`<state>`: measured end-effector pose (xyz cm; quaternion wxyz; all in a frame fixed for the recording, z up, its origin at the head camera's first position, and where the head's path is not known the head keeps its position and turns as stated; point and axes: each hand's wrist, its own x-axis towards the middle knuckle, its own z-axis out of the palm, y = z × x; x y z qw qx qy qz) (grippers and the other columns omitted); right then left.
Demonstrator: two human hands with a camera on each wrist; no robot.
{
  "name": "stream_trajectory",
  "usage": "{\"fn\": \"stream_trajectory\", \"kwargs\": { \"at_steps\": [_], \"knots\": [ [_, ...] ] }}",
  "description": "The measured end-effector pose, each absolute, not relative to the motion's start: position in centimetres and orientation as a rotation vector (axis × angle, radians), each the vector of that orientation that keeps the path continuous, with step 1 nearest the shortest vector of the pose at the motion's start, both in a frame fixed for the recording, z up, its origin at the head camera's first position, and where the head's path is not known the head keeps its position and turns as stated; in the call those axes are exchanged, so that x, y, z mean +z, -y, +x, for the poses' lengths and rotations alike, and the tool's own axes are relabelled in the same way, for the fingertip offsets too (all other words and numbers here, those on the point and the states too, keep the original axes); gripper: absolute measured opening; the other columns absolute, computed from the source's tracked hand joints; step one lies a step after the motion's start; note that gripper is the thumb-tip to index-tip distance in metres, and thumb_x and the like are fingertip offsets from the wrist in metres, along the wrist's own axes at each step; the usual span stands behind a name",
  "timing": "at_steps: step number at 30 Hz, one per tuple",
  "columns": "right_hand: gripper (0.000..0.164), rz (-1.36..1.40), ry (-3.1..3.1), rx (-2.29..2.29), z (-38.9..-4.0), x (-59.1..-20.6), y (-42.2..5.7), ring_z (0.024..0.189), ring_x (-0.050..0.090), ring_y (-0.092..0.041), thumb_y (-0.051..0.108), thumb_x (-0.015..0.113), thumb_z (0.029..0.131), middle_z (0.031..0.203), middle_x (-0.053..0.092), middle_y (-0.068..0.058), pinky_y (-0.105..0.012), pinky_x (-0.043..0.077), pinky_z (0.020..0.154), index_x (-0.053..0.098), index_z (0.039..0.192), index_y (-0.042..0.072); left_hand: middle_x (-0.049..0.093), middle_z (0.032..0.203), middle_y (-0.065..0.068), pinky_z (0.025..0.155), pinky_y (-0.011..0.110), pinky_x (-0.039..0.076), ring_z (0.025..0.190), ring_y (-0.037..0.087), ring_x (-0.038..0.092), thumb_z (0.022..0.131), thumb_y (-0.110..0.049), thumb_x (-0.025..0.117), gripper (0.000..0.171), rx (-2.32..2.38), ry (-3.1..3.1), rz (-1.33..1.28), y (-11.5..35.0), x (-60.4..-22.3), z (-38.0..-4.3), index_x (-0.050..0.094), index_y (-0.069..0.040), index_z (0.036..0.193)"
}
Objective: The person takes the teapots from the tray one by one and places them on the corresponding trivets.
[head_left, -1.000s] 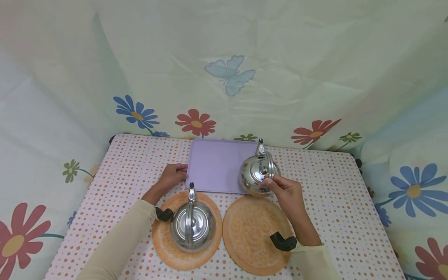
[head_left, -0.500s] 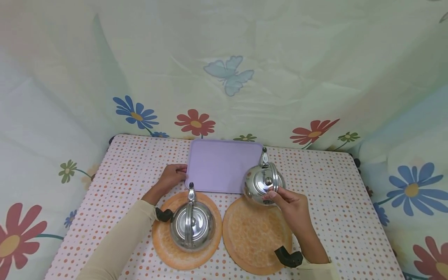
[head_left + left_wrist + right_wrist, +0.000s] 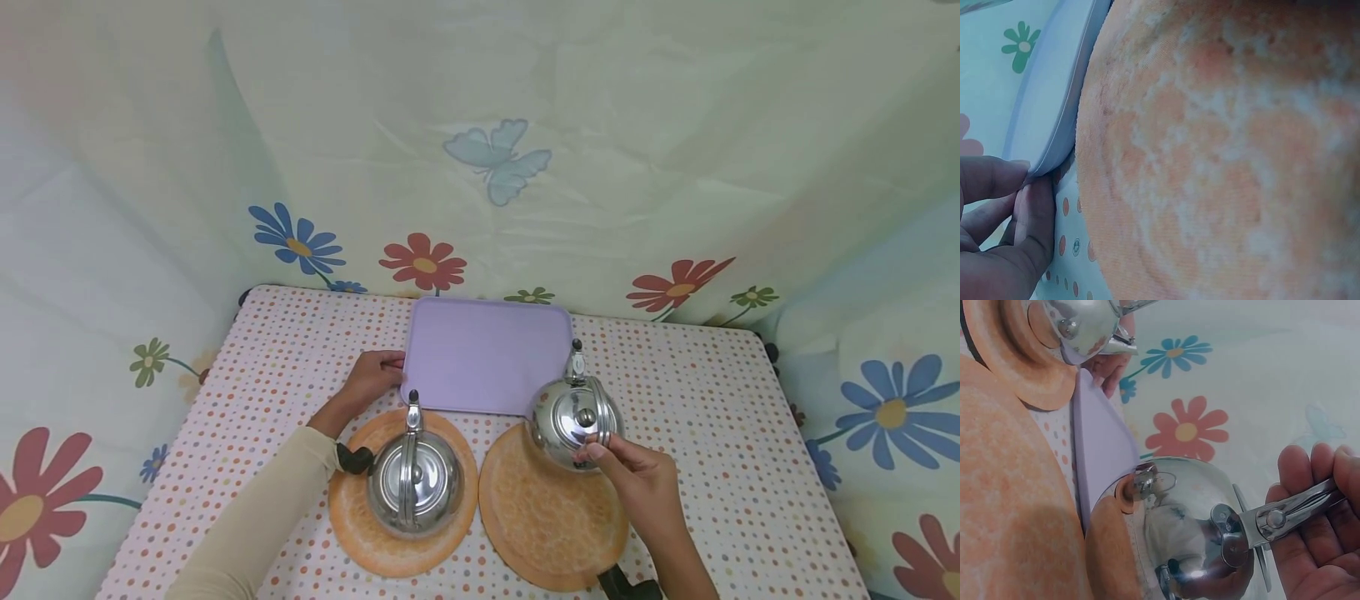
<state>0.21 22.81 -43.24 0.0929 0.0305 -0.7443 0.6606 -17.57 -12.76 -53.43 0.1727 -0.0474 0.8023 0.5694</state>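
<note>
My right hand (image 3: 648, 483) grips the arched metal handle (image 3: 1297, 512) of a shiny steel kettle (image 3: 557, 421), its spout pointing away. In the head view the kettle overlaps the far part of the right round bread-patterned mat (image 3: 555, 525) and the tray's near right corner. With thumb and fingers, my left hand (image 3: 375, 377) pinches the left edge of a lilac tray (image 3: 480, 350), as the left wrist view of the tray rim (image 3: 1060, 125) shows. A second steel kettle (image 3: 438, 500) stands on the left round mat (image 3: 352, 533), handle up.
A dotted cloth (image 3: 697, 417) covers the table, with a flower-printed curtain (image 3: 585, 225) behind it and at both sides. Black wrist mounts (image 3: 354, 459) sit on the forearms; the left one is close beside the standing kettle.
The right hand has brought its kettle from over the tray's right end nearer to me and slightly right, over the right mat. The left hand keeps its place at the tray.
</note>
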Motion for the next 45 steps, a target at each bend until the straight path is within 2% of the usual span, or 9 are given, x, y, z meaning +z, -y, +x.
{"fn": "stream_trajectory", "kwargs": {
  "at_steps": [8,19,27,38,45],
  "knots": [
    [0.014,0.032,2.253,1.931,1.3,-43.0,-22.8,0.079,0.071,-0.015,-0.011,0.061,0.089,0.082,0.071,-0.018,-0.026,0.055,0.078,0.065,0.099,-0.02,0.062,0.113,0.016,0.086,0.03,0.052,0.102,0.024,0.061,0.087,0.002,0.063,0.045,1.607,-2.275,-0.142,12.7,-53.4,-17.5,0.056,0.005,0.131],
    [0.015,0.009,2.238,1.947,3.3,-42.9,-22.9,0.081,0.071,-0.016,-0.014,0.061,0.087,0.081,0.072,-0.014,-0.025,0.055,0.078,0.063,0.099,-0.022,0.061,0.114,0.017,0.087,0.03,0.052,0.103,0.025,0.061,0.087,0.002,0.062,0.045,1.622,-2.258,-0.125,12.8,-53.3,-17.6,0.055,0.005,0.132],
    [0.014,-0.11,2.371,1.911,4.6,-43.6,-23.0,0.082,0.071,-0.019,-0.005,0.063,0.09,0.083,0.072,-0.015,-0.026,0.056,0.078,0.069,0.099,-0.015,0.062,0.113,0.016,0.085,0.03,0.052,0.102,0.025,0.061,0.086,0.002,0.063,0.044,1.618,-2.279,-0.112,12.9,-53.7,-17.7,0.057,0.005,0.13],
    [0.012,-0.034,2.328,1.998,5.7,-44.8,-22.7,0.082,0.071,-0.019,-0.009,0.063,0.088,0.083,0.072,-0.016,-0.028,0.056,0.076,0.069,0.096,-0.015,0.062,0.114,0.016,0.086,0.03,0.052,0.103,0.025,0.061,0.086,0.002,0.063,0.045,1.615,-2.267,-0.144,13.0,-53.6,-17.6,0.057,0.004,0.131],
    [0.009,-0.124,2.397,1.962,6.1,-45.2,-22.2,0.079,0.07,-0.02,-0.005,0.065,0.088,0.081,0.072,-0.014,-0.03,0.057,0.072,0.071,0.092,-0.01,0.061,0.115,0.017,0.087,0.031,0.052,0.104,0.025,0.061,0.087,0.001,0.063,0.045,1.615,-2.268,-0.129,12.9,-53.3,-17.6,0.056,0.005,0.131]
  ]
}}
